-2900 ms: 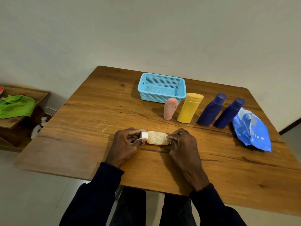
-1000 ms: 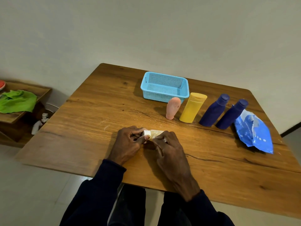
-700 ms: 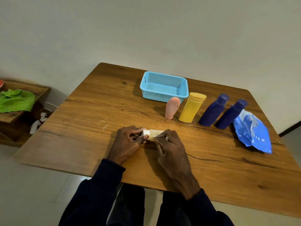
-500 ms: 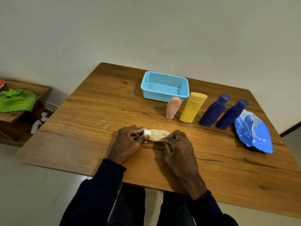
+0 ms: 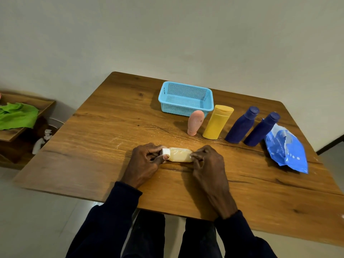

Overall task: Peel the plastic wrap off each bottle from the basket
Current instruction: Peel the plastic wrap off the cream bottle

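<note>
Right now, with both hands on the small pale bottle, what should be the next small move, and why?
Probably the right hand should pinch the wrap at the base and pull it away, while the left hand keeps the white cap end steady. The pale bottle lies on its side on the table, and crinkled wrap seems to cover it.

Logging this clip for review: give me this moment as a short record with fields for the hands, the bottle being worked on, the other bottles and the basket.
left hand: grip on white cap end of the pale bottle
right hand: pinching at the bottle's base end
pale bottle: lying on the table, wrap still on
standing row: pink bottle, yellow bottle, two dark blue bottles
blue basket: empty
blue pouch: at right
</note>
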